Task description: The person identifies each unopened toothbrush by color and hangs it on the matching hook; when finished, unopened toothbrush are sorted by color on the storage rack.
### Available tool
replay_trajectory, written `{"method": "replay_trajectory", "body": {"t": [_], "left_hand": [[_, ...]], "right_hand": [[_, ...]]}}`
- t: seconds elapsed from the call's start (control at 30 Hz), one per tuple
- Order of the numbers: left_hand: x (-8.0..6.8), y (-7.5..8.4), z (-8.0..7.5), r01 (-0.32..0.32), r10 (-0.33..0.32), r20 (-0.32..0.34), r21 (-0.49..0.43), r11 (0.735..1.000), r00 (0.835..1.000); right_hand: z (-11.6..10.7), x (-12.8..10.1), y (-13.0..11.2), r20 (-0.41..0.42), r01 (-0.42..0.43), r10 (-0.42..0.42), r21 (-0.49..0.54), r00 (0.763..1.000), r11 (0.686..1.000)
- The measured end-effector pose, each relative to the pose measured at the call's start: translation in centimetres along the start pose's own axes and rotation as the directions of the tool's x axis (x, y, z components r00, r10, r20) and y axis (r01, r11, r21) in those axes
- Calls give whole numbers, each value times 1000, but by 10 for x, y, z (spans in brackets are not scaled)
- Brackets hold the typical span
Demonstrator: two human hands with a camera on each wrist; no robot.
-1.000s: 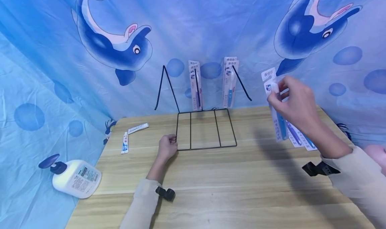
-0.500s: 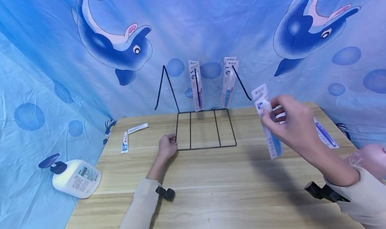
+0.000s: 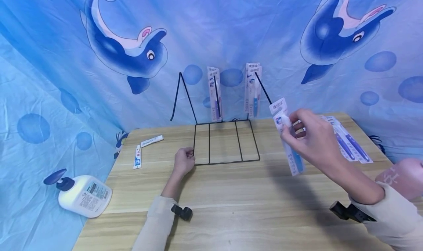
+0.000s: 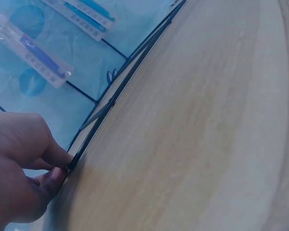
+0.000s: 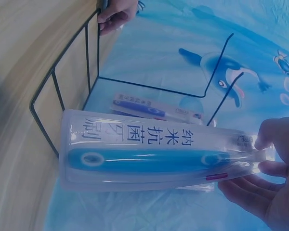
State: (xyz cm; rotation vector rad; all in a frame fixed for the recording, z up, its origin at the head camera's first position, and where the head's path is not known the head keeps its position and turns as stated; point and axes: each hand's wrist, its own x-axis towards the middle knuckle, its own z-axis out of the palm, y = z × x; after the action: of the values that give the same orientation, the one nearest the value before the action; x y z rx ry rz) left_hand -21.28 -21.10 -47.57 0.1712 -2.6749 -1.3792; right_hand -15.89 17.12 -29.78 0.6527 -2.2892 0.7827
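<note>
On the wooden tabletop (image 3: 231,192) a black wire rack (image 3: 226,142) stands against the blue dolphin backdrop (image 3: 211,34). Left hand (image 3: 183,161): fingers curled round the rack's front left corner wire, steadying it; the left wrist view confirms the pinch on the wire at tabletop level. Right hand (image 3: 310,140): fingers pinch the top end of a packaged blue toothbrush (image 3: 288,137), held in the air just right of the rack, lower end hanging toward the tabletop, not touching the rack. Progress, as judged: two toothbrush packs (image 3: 214,93) already stand upright at the rack's back; the held pack is not yet placed; further spare packs (image 3: 347,140) lie flat on the tabletop at the right, well apart from the rack. So roughly midway. Two small toothpaste tubes (image 3: 137,156) and a pump bottle (image 3: 84,195) lying on its side sit to the left, untouched. Views: the right wrist camera shows the held pack's printed face and blue handle, with the rack dividers behind it; the head camera alone shows the spare packs, the tubes and the bottle.
</note>
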Motion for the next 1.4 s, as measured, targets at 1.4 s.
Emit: {"method": "replay_trajectory", "body": {"t": [1.4], "left_hand": [[2, -4, 1, -10, 10, -7, -1, 1000, 1000]], "right_hand": [[125, 107, 60, -165, -81, 90, 65, 982, 995]]}}
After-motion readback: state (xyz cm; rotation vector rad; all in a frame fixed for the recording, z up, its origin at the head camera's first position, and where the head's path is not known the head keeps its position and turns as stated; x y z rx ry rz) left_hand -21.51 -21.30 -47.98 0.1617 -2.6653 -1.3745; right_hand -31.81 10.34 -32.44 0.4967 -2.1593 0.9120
